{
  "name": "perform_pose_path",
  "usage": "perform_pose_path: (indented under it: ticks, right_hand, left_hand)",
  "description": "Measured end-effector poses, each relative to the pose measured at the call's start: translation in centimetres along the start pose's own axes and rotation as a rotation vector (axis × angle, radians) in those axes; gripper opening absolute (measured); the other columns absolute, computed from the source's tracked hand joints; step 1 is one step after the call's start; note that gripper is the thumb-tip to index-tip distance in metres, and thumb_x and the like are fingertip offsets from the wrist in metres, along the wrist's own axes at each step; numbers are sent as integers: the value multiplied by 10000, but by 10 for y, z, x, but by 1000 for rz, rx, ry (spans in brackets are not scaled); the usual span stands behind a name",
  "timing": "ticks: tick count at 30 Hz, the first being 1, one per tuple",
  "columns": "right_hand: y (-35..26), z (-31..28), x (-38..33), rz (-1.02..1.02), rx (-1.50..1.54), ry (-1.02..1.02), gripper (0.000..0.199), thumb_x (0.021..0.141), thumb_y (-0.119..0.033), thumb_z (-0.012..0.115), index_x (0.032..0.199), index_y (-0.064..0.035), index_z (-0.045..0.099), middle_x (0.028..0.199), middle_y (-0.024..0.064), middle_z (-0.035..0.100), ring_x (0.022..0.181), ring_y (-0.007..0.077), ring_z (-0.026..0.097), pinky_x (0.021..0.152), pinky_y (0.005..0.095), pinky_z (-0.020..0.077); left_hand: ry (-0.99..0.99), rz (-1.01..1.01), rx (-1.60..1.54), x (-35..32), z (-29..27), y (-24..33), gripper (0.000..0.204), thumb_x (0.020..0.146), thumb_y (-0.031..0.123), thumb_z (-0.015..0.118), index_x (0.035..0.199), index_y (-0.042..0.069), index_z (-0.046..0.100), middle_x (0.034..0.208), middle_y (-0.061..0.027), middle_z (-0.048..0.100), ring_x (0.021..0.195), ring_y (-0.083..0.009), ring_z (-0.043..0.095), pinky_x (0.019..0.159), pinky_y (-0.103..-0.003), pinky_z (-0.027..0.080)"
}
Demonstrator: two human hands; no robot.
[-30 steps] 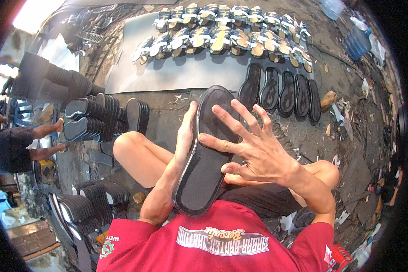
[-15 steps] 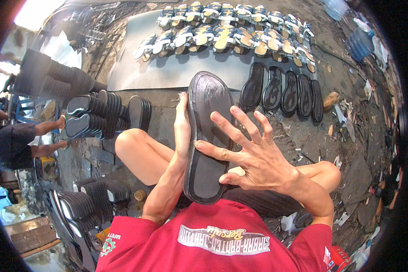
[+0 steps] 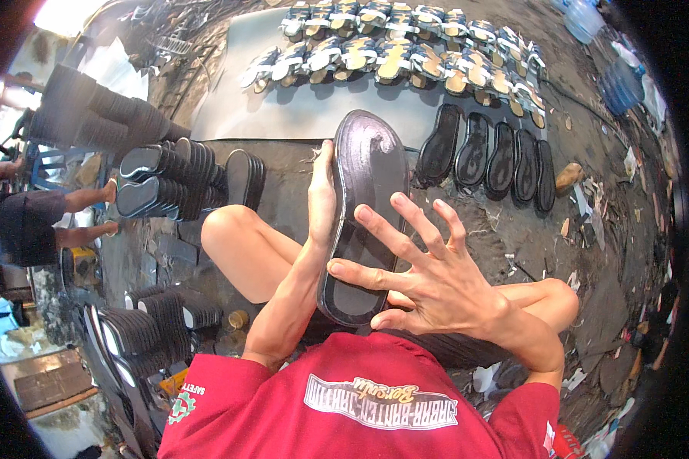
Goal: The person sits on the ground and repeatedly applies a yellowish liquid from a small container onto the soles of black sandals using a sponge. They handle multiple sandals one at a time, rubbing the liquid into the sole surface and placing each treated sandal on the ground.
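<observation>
Head view. Since the earlier frame, the right hand (image 3: 444, 279) has shifted toward the heel end of the held black shoe sole (image 3: 360, 183), and the sole's toe end has tipped, showing a brighter gloss.

Position: the sole is raised in front of the torso, toe end away from the wearer. The left hand (image 3: 321, 205) grips its left edge, thumb along the rim; the fingers underneath are hidden. The right hand is spread, index finger across the heel half; whether it presses cannot be told.

Handling: expect a light, firm but bendable part, not fragile. The glossy toe face may be slick or tacky. Hold by the side rim; keep fingertips off the gloss.

Count, located from the held sole:
- Held sole: one.
- Right: five loose soles (image 3: 500, 162) in a row.
- Beyond: two rows of sandals (image 3: 396, 61) on one grey sheet (image 3: 283, 115); overlap prevents an exact count.
- Left: several sole stacks (image 3: 151, 197); pieces not countable.
- Far right: two blue bottles (image 3: 622, 86).
</observation>
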State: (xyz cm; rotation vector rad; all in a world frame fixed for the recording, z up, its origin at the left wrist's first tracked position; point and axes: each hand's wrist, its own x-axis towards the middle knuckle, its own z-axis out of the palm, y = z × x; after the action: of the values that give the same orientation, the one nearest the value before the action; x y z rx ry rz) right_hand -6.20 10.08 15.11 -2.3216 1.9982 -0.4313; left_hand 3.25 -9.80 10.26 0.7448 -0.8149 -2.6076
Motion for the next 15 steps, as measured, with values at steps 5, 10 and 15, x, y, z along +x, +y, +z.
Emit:
perform_pose_path:
  ticks: [5, 10, 15]
  right_hand:
    - [-5, -1, 3, -28, -1, -8, 663, 1014, -863, 289, 1562, -574, 526, 1796, 55, 287, 1642, 359, 164, 1297, 605, 19]
    - [-7, 0, 4, -60, -44, -11, 636, 1012, -861, 300, 1543, -599, 532, 1794, 40, 290, 1648, 346, 150, 1301, 604, 5]
    - [-4, 4, 7, -110, -108, 40, 635, 990, -879, 310, 1531, -626, 525, 1792, 31, 298, 1656, 331, 137, 1303, 608, -7]
  left_hand:
    - [-394, -90, -316, 15, -28, -7, 744, 1142, 590, 287, 1566, 22, 512, 1404, -310, 666, 1193, -437, 729, 1053, -541, 609]
    - [-170, -31, -83, 18, -22, -14, 729, 1144, 595, 330, 1496, -1, 556, 1354, -276, 703, 1144, -399, 752, 992, -541, 634]
    - [31, -3, 98, 26, -14, -20, 688, 1121, 616, 417, 1449, 48, 623, 1293, -198, 748, 1053, -339, 776, 926, -501, 650]
